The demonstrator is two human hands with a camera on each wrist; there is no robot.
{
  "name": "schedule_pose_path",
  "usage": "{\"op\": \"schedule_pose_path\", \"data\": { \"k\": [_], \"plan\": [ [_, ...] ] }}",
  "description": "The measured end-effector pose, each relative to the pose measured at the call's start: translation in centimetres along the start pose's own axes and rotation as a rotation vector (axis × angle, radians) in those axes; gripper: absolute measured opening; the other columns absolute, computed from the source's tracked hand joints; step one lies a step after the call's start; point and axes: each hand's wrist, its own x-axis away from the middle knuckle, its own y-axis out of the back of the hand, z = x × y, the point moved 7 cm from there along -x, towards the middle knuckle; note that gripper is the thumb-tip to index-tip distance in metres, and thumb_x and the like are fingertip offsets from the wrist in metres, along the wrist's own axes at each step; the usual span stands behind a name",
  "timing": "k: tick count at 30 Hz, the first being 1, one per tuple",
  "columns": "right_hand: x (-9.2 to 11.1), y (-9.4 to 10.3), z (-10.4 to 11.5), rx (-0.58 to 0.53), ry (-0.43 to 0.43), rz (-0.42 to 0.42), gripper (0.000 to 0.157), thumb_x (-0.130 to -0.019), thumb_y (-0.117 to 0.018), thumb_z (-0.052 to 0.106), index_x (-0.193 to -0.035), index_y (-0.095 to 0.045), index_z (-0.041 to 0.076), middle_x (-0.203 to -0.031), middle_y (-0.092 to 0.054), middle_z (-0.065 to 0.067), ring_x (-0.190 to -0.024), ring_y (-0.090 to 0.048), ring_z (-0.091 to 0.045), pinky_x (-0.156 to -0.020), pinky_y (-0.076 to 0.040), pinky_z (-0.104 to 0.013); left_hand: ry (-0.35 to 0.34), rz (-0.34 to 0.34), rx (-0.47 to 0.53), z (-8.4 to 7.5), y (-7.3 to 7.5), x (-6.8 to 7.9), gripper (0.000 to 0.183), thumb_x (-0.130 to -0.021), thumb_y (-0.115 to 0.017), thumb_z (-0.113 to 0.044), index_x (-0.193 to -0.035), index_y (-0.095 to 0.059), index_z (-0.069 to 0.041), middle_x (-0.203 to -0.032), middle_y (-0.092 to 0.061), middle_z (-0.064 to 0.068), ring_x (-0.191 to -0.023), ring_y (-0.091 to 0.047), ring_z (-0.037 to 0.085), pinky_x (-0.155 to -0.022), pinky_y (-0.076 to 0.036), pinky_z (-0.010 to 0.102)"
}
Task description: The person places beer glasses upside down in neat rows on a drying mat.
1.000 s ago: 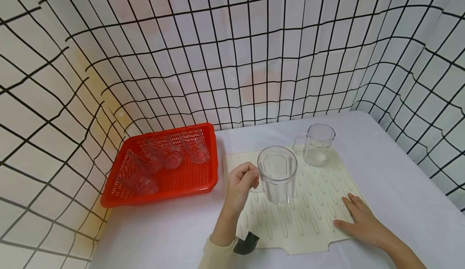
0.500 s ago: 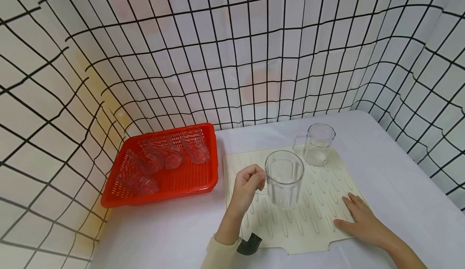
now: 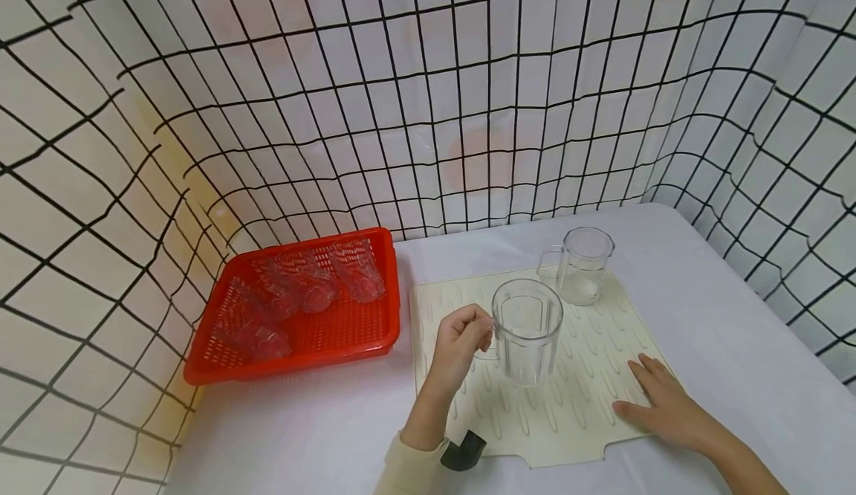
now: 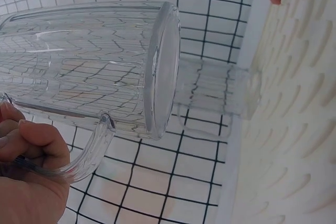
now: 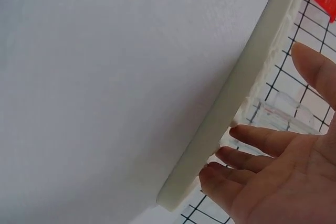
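Observation:
My left hand [image 3: 460, 343] grips the handle of a clear ribbed mug [image 3: 527, 354], fingers curled round it. Upright and with nothing inside, the mug hangs above the cream ridged mat [image 3: 562, 435]; the left wrist view has a gap between the mug's base [image 4: 165, 72] and the mat [image 4: 299, 129]. Behind it, at the mat's back right corner, stands a second clear vessel, a measuring jug [image 3: 582, 283] with a small spout and its handle to the left. My right hand [image 3: 662, 406] lies with spread fingers on the mat's right edge, fingertips [image 5: 233, 129] at its rim.
A red plastic basket [image 3: 321, 361] on the left holds several clear plastic-wrapped pieces [image 3: 314, 294]. Black wire grid panels [image 3: 435, 108] wall in the back and both sides of the white-covered table [image 3: 287, 435].
My left hand has carried the mug a little to the right and toward me, slowing in the last half second. The right hand and the jug have stayed in place.

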Motion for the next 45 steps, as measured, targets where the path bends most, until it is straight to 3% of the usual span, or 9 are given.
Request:
{"op": "schedule_pose_path", "data": {
  "k": [8,12,15,18,22,28,31,36,45],
  "plan": [
    [-0.3,0.8,1.9,-0.022,-0.049,-0.017,0.084,-0.094,-0.061,0.039,-0.141,-0.025,-0.02,-0.145,-0.015,-0.046,-0.13,-0.013,-0.065,-0.093,-0.019,-0.078,-0.024,0.017,-0.011,-0.5,-0.4,-0.3,0.024,-0.092,-0.049,-0.003,-0.073,-0.047,0.01,-0.058,-0.037,0.006,-0.055,-0.037,0.014,-0.057,-0.038,0.022],
    [-0.4,1.0,3.9,-0.165,-0.102,0.008,0.075,-0.102,-0.047,0.042,-0.146,-0.022,-0.013,-0.147,-0.022,-0.041,-0.131,-0.023,-0.061,-0.096,-0.029,-0.072,-0.033,0.023,-0.019,-0.7,-0.5,-0.4,0.025,-0.093,-0.048,-0.005,-0.072,-0.047,0.01,-0.058,-0.037,0.008,-0.055,-0.038,0.01,-0.057,-0.038,0.022],
    [-0.5,0.5,5.5,-0.34,-0.104,0.048,0.069,-0.105,-0.037,0.041,-0.146,-0.022,-0.013,-0.147,-0.027,-0.037,-0.133,-0.027,-0.056,-0.101,-0.031,-0.066,-0.041,0.021,-0.021,-0.8,-0.5,-0.4,0.025,-0.093,-0.047,-0.004,-0.072,-0.046,0.009,-0.058,-0.038,0.008,-0.055,-0.038,0.01,-0.057,-0.038,0.022],
    [-0.9,-0.5,7.0,-0.505,-0.078,0.105,0.067,-0.106,-0.032,0.04,-0.146,-0.024,-0.013,-0.148,-0.031,-0.033,-0.136,-0.029,-0.048,-0.107,-0.037,-0.041,-0.041,0.016,-0.019,-0.8,-0.5,-0.4,0.025,-0.093,-0.047,-0.004,-0.072,-0.046,0.009,-0.059,-0.039,0.001,-0.056,-0.039,0.009,-0.057,-0.038,0.021],
    [-1.4,-1.8,8.8,-0.667,-0.006,0.182,0.066,-0.108,-0.026,0.038,-0.145,-0.02,-0.016,-0.148,-0.03,-0.034,-0.135,-0.034,-0.044,-0.094,-0.038,-0.013,-0.037,0.007,-0.013,-0.9,-0.4,-0.4,0.025,-0.092,-0.048,-0.004,-0.072,-0.046,0.01,-0.059,-0.038,0.002,-0.056,-0.04,0.01,-0.057,-0.038,0.021],
    [-1.9,-3.7,10.4,-0.776,-0.018,0.264,0.074,-0.107,-0.024,0.042,-0.141,-0.013,-0.023,-0.135,-0.046,-0.033,-0.122,-0.054,-0.033,-0.096,-0.045,-0.024,-0.044,0.006,-0.025,-1.0,-0.4,-0.4,0.023,-0.092,-0.048,-0.001,-0.072,-0.047,0.01,-0.057,-0.035,0.017,-0.055,-0.039,0.011,-0.056,-0.037,0.021],
    [-2.0,-4.2,11.0,-0.829,-0.015,0.297,0.07,-0.107,-0.023,0.043,-0.132,-0.025,-0.022,-0.124,-0.057,-0.029,-0.114,-0.06,-0.032,-0.095,-0.048,-0.033,-0.053,0.002,-0.036,-1.1,-0.4,-0.4,0.022,-0.091,-0.048,0.0,-0.072,-0.047,0.009,-0.057,-0.036,0.013,-0.055,-0.038,0.01,-0.055,-0.036,0.021],
    [-2.2,-3.9,12.0,-0.92,0.028,0.324,0.06,-0.107,-0.022,0.043,-0.114,-0.045,-0.012,-0.106,-0.067,-0.015,-0.099,-0.067,-0.025,-0.089,-0.052,-0.033,-0.04,-0.021,-0.047,-1.2,-0.3,-0.3,0.021,-0.09,-0.049,0.0,-0.072,-0.047,0.01,-0.059,-0.039,0.005,-0.056,-0.039,0.01,-0.055,-0.036,0.021],
    [-2.1,-3.2,13.1,-1.05,0.084,0.366,0.057,-0.107,-0.021,0.04,-0.108,-0.056,-0.004,-0.095,-0.069,-0.008,-0.088,-0.068,-0.02,-0.084,-0.054,-0.033,-0.042,-0.02,-0.054,-0.9,-0.3,-0.2,0.019,-0.089,-0.049,0.002,-0.071,-0.047,0.009,-0.059,-0.038,0.017,-0.056,-0.04,0.011,-0.056,-0.037,0.022]
  ]
}}
